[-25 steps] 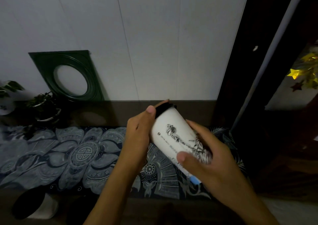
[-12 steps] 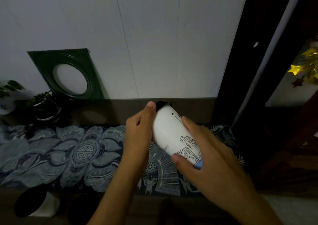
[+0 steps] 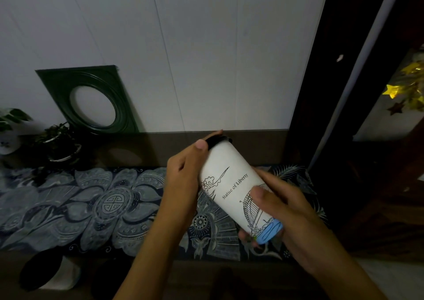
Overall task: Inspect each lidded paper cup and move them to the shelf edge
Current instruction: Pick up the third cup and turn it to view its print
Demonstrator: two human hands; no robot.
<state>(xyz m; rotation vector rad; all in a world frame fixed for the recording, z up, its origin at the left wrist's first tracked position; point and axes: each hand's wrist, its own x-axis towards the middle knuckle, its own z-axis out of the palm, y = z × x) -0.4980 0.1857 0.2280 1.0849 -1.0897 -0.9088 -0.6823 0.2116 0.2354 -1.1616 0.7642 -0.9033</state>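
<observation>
both hands, left hand (image 3: pixel 183 180) and right hand (image 3: pixel 284 210), grip a tilted cup (image 3: pixel 234 185) mid-inspection above the shelf (image 3: pixel 142 150), so placing it at the edge remains.

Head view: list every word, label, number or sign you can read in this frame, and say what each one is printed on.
"Statue of Liberty": printed in black along the side of the white paper cup, which both hands hold tilted.
No other text shows on the cup, only line drawings.
The round emblem on the patterned cloth is an ornament, not readable words.
</observation>
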